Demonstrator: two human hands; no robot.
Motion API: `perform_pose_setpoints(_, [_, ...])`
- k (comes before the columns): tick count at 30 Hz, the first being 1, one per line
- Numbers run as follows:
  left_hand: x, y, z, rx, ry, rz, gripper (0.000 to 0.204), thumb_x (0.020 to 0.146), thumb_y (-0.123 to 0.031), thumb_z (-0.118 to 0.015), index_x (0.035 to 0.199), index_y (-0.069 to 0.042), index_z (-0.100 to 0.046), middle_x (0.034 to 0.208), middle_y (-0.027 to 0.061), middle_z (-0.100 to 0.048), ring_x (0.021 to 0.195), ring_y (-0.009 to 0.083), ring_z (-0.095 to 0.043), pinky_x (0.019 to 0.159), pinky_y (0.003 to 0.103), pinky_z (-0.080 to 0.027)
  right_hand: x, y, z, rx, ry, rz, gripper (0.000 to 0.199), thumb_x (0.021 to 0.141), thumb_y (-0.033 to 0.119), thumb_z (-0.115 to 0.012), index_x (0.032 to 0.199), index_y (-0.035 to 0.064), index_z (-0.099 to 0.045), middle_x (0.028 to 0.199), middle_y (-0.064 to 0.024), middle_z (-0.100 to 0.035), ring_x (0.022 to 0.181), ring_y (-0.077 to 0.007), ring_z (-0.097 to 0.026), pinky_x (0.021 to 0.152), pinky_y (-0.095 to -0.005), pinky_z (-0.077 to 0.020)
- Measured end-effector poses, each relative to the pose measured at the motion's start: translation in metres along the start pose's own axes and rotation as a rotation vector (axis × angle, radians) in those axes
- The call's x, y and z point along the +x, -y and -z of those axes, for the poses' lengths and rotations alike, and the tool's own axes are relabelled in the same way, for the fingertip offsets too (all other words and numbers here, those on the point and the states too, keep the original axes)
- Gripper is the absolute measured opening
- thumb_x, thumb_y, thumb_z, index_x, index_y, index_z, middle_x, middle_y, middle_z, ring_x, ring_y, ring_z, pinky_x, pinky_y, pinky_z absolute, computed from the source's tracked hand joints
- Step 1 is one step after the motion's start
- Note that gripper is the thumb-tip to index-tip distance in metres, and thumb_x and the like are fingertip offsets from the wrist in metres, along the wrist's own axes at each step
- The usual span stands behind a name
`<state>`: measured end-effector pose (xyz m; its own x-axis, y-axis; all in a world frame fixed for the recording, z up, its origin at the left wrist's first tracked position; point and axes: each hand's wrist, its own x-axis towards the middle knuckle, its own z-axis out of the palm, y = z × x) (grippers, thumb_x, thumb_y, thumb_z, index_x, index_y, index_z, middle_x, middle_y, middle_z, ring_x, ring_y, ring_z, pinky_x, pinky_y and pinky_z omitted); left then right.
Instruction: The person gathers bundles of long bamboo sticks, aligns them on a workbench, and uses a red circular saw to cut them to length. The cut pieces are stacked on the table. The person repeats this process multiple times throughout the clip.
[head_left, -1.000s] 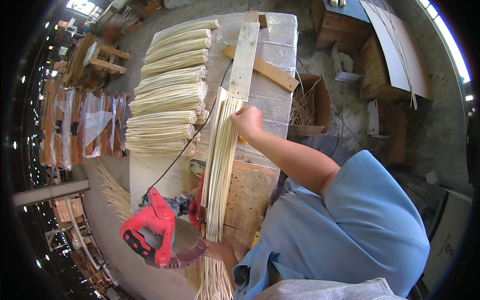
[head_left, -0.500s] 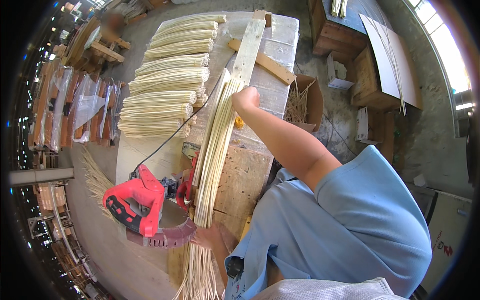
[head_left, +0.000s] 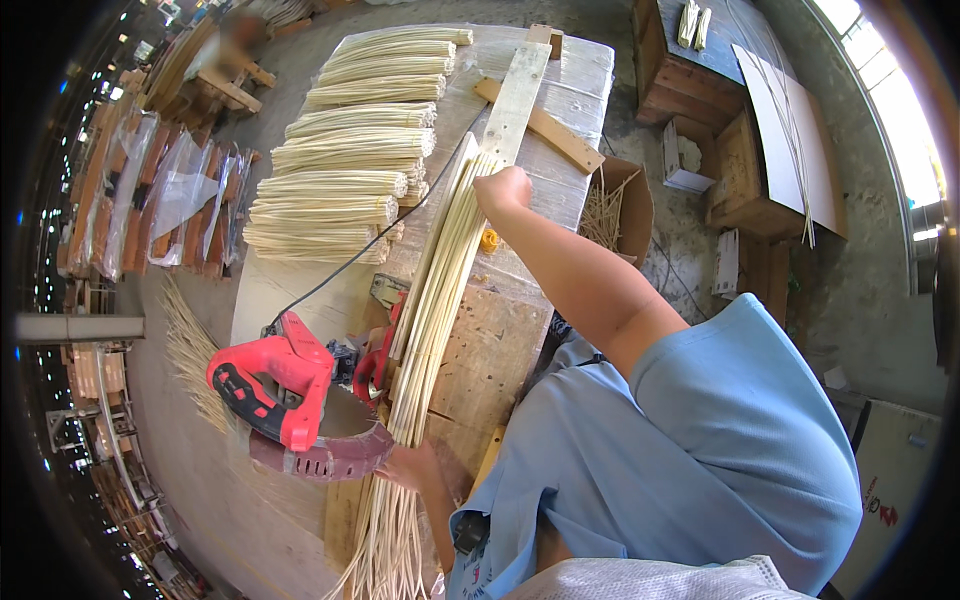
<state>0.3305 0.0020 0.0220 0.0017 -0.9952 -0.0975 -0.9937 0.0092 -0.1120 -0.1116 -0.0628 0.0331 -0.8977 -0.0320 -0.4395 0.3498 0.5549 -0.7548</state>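
A long bundle of thin pale canes (head_left: 441, 275) lies along the workbench, running under the red mitre saw's side. At its far end my right hand (head_left: 504, 190) is closed round the canes, with the fingertips hidden. Near the saw's dark red blade guard (head_left: 325, 452), my left hand (head_left: 411, 466) is closed across the near part of the bundle, its fingers partly hidden. Loose cane ends (head_left: 385, 535) fan out below that hand. The saw (head_left: 270, 375) with its red and black handle stands just left of the bundle, and its round blade (head_left: 345, 415) shows beside the guard.
Several stacked cane bundles (head_left: 335, 205) lie at the bench's far left. A black cable (head_left: 352, 258) crosses the bench to the saw. A wooden board (head_left: 517, 95) with a crosspiece (head_left: 560, 138) continues beyond the bundle. On the right, a cardboard box (head_left: 632, 210) holds offcuts.
The whole view has shifted slightly. Both hands keep their hold on the bundle, and the loose ends below my left hand spread a little farther left.
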Motion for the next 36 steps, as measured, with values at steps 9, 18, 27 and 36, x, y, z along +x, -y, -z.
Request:
perform_pose_setpoints(9, [-0.001,0.006,-0.006,-0.017,-0.088,-0.048,0.079,0.077,-0.034,-0.081,0.142,0.003,-0.056,0.147,0.0265,-0.056,0.142,0.0443,-0.045,0.127,0.057,-0.023,-0.006,0.005,-0.002,0.033,-0.043,-0.017,0.034,0.08,0.021,-0.081,0.098,-0.0071,-0.076,0.109,-0.0243,-0.076,0.103,-0.0347,-0.075,0.091,-0.0415,-0.0598])
perform_pose_setpoints(18, [-0.001,0.004,-0.001,0.035,-0.02,-0.022,0.07,0.074,-0.032,-0.081,0.131,0.004,-0.064,0.141,0.0265,-0.06,0.14,0.0458,-0.046,0.126,0.056,-0.025,-0.008,0.003,0.002,0.02,-0.011,-0.02,0.03,0.081,0.019,-0.078,0.097,-0.0063,-0.076,0.107,-0.025,-0.076,0.101,-0.037,-0.075,0.09,-0.0423,-0.0593])
perform_pose_setpoints(27, [0.0,0.004,-0.002,-0.033,-0.059,-0.04,0.084,0.073,-0.029,-0.083,0.144,0.003,-0.051,0.149,0.0258,-0.052,0.144,0.0455,-0.038,0.126,0.055,-0.024,-0.006,0.011,0.003,-0.026,-0.011,-0.02,0.029,0.081,0.014,-0.076,0.102,-0.006,-0.075,0.11,-0.0246,-0.075,0.105,-0.0382,-0.074,0.091,-0.0421,-0.0595])
perform_pose_setpoints(36, [0.004,0.011,-0.013,-0.041,-0.1,-0.094,0.083,0.073,-0.029,-0.083,0.143,0.003,-0.051,0.145,0.026,-0.052,0.142,0.0472,-0.038,0.124,0.055,-0.027,0.0,0.009,-0.003,-0.034,-0.057,0.043,0.034,0.079,0.02,-0.08,0.102,-0.0056,-0.076,0.111,-0.0246,-0.075,0.105,-0.0373,-0.074,0.093,-0.0424,-0.0597])
